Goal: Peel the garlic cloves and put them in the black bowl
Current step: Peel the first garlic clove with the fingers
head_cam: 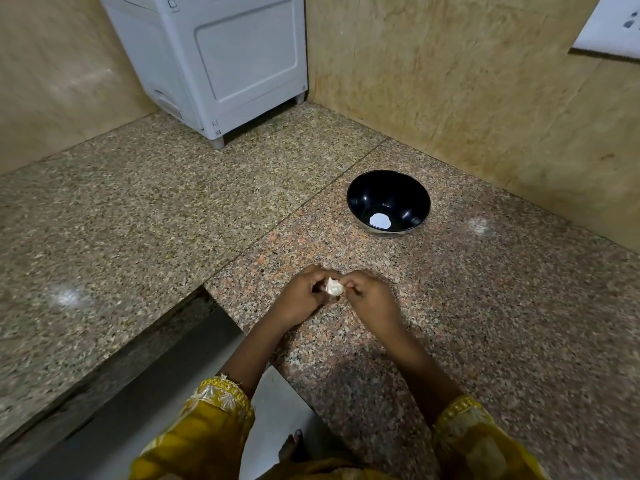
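The task looks to be at its start, or close to it. The person's left hand (301, 296) and right hand (370, 299) meet just above the speckled stone worktop (485, 306), and both pinch one pale garlic clove (334, 288) between curled fingertips. A flap of papery skin stands up at the top of the clove, so the peeling seems begun but not finished; how much skin has come away cannot be told, since the fingers hide much of it. The black bowl (408, 195) stands upright on the worktop well beyond the hands and a little to their right, near the wall. It appears to hold no garlic. The only bright thing inside is a white oval patch at the bottom, which reads as a reflected light rather than a clove, because similar glints lie on the stone. No other cloves and no loose peel show on the worktop. What is left, then, is nearly everything — stripping this clove, carrying it to the bowl, and any further cloves, which are out of sight. A white appliance (225, 57) stands in the far corner.
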